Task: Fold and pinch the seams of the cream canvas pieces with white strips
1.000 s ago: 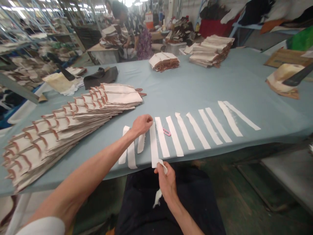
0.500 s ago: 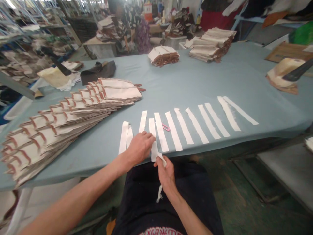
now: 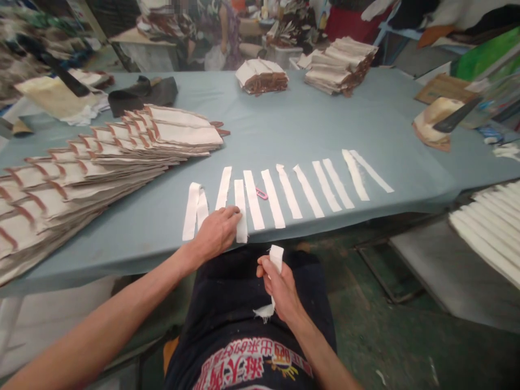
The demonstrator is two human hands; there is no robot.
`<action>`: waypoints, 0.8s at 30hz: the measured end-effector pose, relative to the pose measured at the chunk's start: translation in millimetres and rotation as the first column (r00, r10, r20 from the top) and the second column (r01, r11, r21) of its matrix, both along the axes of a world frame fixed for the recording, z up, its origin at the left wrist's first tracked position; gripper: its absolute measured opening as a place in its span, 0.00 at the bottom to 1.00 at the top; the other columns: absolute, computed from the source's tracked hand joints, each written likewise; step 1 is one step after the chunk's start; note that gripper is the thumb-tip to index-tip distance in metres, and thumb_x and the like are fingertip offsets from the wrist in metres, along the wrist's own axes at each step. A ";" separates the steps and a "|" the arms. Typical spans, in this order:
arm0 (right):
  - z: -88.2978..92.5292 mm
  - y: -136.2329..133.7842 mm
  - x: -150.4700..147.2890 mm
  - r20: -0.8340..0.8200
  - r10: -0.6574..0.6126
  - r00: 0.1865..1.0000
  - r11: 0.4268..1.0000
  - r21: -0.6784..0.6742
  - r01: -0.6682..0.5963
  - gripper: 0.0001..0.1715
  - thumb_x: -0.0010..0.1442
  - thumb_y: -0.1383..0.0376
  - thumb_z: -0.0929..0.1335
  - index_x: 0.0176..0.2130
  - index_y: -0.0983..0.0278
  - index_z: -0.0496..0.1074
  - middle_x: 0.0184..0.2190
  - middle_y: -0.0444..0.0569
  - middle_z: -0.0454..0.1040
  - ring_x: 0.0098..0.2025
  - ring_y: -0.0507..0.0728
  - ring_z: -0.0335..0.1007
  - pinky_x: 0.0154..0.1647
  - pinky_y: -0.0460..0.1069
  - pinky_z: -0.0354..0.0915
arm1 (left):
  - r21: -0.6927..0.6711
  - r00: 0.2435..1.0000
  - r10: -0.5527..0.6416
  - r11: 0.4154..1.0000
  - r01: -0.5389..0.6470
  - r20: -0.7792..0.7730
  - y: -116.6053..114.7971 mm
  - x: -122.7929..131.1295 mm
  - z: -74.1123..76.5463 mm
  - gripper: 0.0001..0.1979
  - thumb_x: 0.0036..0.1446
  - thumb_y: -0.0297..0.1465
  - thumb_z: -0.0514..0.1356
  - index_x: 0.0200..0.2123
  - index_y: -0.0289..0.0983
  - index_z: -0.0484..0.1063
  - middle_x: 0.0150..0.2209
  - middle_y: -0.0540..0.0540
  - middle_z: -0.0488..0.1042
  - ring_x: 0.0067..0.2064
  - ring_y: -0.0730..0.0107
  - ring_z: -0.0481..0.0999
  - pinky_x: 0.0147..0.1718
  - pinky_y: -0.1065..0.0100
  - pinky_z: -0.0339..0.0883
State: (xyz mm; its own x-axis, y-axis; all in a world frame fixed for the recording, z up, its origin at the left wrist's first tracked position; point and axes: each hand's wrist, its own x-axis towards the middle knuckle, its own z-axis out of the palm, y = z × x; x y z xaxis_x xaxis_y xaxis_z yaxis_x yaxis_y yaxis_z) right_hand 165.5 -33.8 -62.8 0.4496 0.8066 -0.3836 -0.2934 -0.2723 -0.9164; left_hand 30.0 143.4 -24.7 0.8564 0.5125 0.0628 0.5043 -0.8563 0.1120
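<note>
Several white fabric strips lie in a row along the near side of the blue-green table. My left hand (image 3: 217, 230) rests palm down on the table, fingertips on one strip (image 3: 241, 230) near the front edge. In front of my lap, clear of the table, my right hand (image 3: 284, 284) is closed around another fabric strip (image 3: 277, 255). That strip's top end stands up above the thumb, and its frayed tail hangs below the fist. A pink paperclip-shaped piece (image 3: 262, 193) lies beside the strips, just beyond my left fingers.
A long fanned pile of cream, brown-edged pieces (image 3: 122, 146) covers the table's left side. Two stacks, a smaller one (image 3: 262, 77) and a larger one (image 3: 339, 65), stand at the back. A dark-handled cream block (image 3: 436, 122) sits far right. A person's arm (image 3: 223, 27) shows behind.
My right hand has drawn back from the table edge, taking its strip away from the one under my left hand. My left fingers remain on that strip. The view has shifted slightly.
</note>
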 end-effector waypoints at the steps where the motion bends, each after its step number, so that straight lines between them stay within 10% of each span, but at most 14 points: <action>1: 7.3 -4.0 4.0 -0.045 0.020 0.999 1.000 0.008 -0.020 0.24 0.58 0.46 0.70 0.34 0.64 0.74 0.22 0.41 0.69 0.17 0.46 0.45 0.17 0.46 0.42 | 0.011 1.000 -0.003 1.000 0.003 0.023 1.0 -2.5 -1.4 0.19 0.66 0.22 0.50 0.55 0.30 0.73 0.57 0.31 0.73 0.48 0.49 0.75 0.48 0.53 0.71; 11: 66.8 -20.9 11.0 -0.178 0.259 0.949 0.953 0.207 -0.221 0.24 0.61 0.45 0.71 0.38 0.64 0.75 0.23 0.42 0.72 0.18 0.46 0.49 0.19 0.45 0.45 | 0.138 0.969 -0.036 0.990 0.002 0.243 -8.5 -18.7 26.9 0.17 0.67 0.27 0.53 0.54 0.36 0.75 0.59 0.34 0.76 0.57 0.44 0.72 0.54 0.47 0.67; 15: 78.9 -24.4 10.8 -0.016 0.251 0.968 0.930 0.281 -0.237 0.25 0.70 0.46 0.65 0.42 0.64 0.77 0.26 0.45 0.75 0.22 0.49 0.55 0.23 0.46 0.53 | -0.156 0.838 0.188 0.980 -0.125 0.512 -47.2 -17.7 53.0 0.10 0.67 0.33 0.57 0.45 0.39 0.78 0.41 0.42 0.82 0.43 0.55 0.78 0.48 0.57 0.69; 19: 87.9 -17.5 14.8 -0.098 0.159 0.982 0.935 0.335 -0.118 0.25 0.69 0.47 0.64 0.39 0.63 0.77 0.28 0.47 0.75 0.24 0.51 0.59 0.24 0.46 0.56 | -0.793 0.691 0.593 0.607 -0.047 0.413 -94.9 -13.7 56.2 0.11 0.64 0.40 0.62 0.36 0.40 0.77 0.32 0.46 0.80 0.35 0.61 0.78 0.36 0.66 0.69; 24: 96.9 -1.7 18.9 -0.423 0.094 0.901 0.933 0.353 0.068 0.20 0.62 0.48 0.67 0.34 0.62 0.76 0.28 0.46 0.74 0.26 0.53 0.66 0.28 0.48 0.66 | -0.940 0.693 0.636 0.211 0.268 0.340 -122.3 4.4 39.7 0.19 0.62 0.47 0.64 0.45 0.39 0.78 0.46 0.41 0.80 0.49 0.54 0.78 0.50 0.63 0.69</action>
State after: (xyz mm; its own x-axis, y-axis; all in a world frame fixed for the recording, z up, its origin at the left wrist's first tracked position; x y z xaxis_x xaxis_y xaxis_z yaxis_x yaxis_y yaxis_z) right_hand 184.4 -35.5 34.1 0.2962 0.9280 -0.2260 -0.6753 0.0361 -0.7367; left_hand 34.5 21.1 15.0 0.6883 0.6996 -0.1920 0.0449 0.2231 0.9738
